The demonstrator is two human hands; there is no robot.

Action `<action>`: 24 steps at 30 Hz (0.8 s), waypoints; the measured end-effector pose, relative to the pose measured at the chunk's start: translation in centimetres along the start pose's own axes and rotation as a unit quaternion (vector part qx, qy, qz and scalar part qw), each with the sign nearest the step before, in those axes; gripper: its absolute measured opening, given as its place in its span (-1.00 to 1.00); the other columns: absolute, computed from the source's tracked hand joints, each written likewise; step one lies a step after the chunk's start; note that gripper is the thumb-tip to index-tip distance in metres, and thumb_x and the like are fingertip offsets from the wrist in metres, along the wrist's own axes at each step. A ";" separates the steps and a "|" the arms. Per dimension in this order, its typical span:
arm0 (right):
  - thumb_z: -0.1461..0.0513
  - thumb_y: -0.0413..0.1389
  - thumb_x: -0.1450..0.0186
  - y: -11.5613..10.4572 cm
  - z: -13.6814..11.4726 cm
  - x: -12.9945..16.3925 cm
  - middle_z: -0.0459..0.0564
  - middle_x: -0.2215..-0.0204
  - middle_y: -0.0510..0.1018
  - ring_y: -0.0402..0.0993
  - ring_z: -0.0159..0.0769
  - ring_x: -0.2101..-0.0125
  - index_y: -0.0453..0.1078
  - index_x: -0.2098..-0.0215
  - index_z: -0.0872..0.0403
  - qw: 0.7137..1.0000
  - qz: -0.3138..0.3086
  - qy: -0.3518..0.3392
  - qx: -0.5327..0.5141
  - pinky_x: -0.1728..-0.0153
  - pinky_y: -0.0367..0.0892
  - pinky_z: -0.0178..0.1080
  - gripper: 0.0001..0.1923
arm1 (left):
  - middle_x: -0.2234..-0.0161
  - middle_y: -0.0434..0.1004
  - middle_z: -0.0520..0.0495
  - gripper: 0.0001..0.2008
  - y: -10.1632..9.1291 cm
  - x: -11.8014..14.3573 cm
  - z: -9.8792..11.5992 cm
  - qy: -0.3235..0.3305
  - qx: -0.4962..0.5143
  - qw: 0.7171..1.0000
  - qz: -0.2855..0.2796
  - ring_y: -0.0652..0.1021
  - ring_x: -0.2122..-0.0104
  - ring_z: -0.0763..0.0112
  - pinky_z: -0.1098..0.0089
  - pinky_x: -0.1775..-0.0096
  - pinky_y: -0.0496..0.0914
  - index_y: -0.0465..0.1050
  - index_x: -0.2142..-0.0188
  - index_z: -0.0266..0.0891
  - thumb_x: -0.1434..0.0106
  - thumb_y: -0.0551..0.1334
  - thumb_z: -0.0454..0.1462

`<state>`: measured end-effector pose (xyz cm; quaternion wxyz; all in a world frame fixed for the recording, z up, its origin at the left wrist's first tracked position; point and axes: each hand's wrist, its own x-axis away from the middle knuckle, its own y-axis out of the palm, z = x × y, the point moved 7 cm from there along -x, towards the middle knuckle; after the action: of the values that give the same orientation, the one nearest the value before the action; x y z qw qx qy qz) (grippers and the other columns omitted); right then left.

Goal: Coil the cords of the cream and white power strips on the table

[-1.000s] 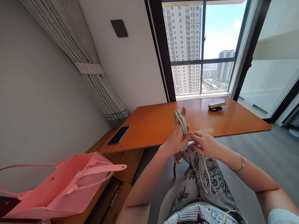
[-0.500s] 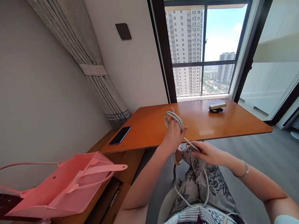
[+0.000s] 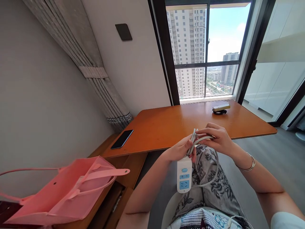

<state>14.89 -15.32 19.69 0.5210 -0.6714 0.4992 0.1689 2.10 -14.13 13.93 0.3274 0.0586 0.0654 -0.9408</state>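
The left hand [image 3: 180,150] is clamped on the gathered cable [image 3: 193,140] just above the white power strip [image 3: 184,175], which hangs long axis upright below those fingers; the right hand [image 3: 218,138] pinches the cable's loop beside it, nearer the bench [image 3: 166,124]

Person, seated, seen from above; lower centre and lower right of the frame.

- Left hand [image 3: 180,149]: bare, no rings or bands visible. Forearm bare to the elbow at the lower centre.
- Right hand [image 3: 218,138]: bare. Wrist carries a thin silver bangle [image 3: 249,163], doubled or twin-stranded.
- Sleeve [image 3: 287,220]: pale, whitish, short, at the lower right corner.
- Trousers [image 3: 209,181]: grey with a dark floral print.
- Top [image 3: 202,219]: white with a fine dark check and blue flower motifs, at the bottom edge.
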 end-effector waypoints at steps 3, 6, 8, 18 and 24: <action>-0.16 0.26 -0.19 0.3 0.8 -0.6 -0.03 0.34 0.40 0.33 -0.33 0.38 0.54 0.03 0.05 0.997 -0.023 0.014 -0.066 0.34 0.33 -0.25 -0.42 | 0.60 0.48 0.02 -0.41 2.3 0.4 -0.5 -0.036 0.028 0.993 -0.112 0.40 0.68 0.48 0.48 0.58 0.18 0.30 0.15 -0.22 -0.13 0.30 0.20; -0.28 0.25 -0.08 1.9 2.0 -0.8 -0.03 0.38 0.41 0.34 -0.32 0.38 0.54 0.10 0.11 0.971 -0.082 0.049 -0.218 0.35 0.33 -0.26 -0.28 | 0.59 0.47 0.03 -0.52 3.7 0.9 -0.4 -0.032 0.083 0.980 -0.176 0.38 0.71 0.51 0.50 0.61 0.18 0.19 0.29 -0.18 -0.18 0.35 0.09; -0.31 0.20 -0.11 3.2 3.0 -0.5 -0.06 0.45 0.42 0.32 -0.36 0.45 0.52 0.20 0.14 0.936 -0.098 0.093 -0.324 0.44 0.28 -0.30 -0.29 | 0.51 0.53 -0.06 -0.53 3.8 1.0 0.4 0.015 0.140 0.974 -0.176 0.34 0.75 0.58 0.51 0.65 0.16 0.13 0.33 -0.18 -0.21 0.32 0.07; -0.34 0.10 -0.16 7.9 7.0 2.6 -0.10 0.57 0.42 0.33 -0.36 0.53 0.36 0.42 0.07 0.824 0.005 0.295 -0.483 0.49 0.28 -0.28 -0.36 | 0.29 0.62 -0.20 -0.57 1.7 0.5 1.9 0.146 0.240 0.960 -0.018 0.26 0.79 0.69 0.53 0.71 0.05 0.18 0.39 -0.23 -0.22 0.30 0.04; -0.13 0.17 -0.27 9.3 8.4 5.3 -0.19 0.54 0.40 0.37 -0.38 0.49 0.37 0.17 0.08 0.858 -0.044 0.306 -0.409 0.38 0.28 -0.27 -0.54 | -0.01 0.58 -0.23 -0.60 -0.1 1.2 4.7 0.237 0.235 0.937 0.105 0.33 0.68 0.69 0.55 0.72 0.10 0.22 0.42 -0.23 -0.16 0.36 -0.03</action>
<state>11.85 -10.28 7.48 0.0270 -0.8634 0.4890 0.1207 0.77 -15.54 18.41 0.3766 0.3616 -0.0881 -0.8483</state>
